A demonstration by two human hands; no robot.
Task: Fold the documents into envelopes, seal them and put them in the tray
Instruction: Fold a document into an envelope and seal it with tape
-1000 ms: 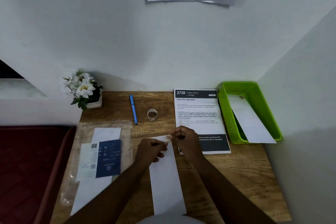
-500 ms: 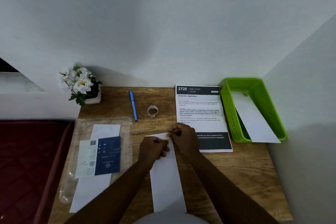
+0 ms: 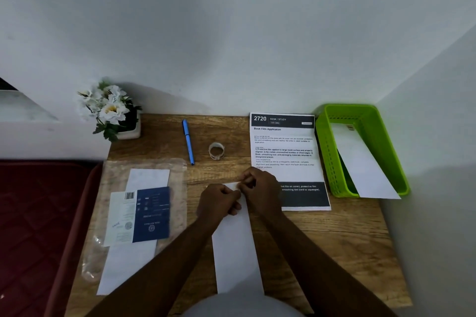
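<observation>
A long white envelope lies lengthwise on the wooden desk in front of me. Both hands work at its far end. My left hand pinches the top edge with curled fingers. My right hand pinches the same end from the right, fingertips meeting the left hand's. What sits between the fingertips is hidden. A printed document lies flat to the right of the hands. The green tray stands at the desk's far right with a white envelope lying slanted inside it.
A roll of clear tape and a blue pen lie behind the hands. At the left, a clear plastic sleeve carries white envelopes and a blue booklet. A flower pot stands at the back left corner. Walls close in behind and right.
The two hands have stayed at the envelope's far end, with the fingertips drawing closer together. The view has tilted slightly, nothing else on the desk has moved.
</observation>
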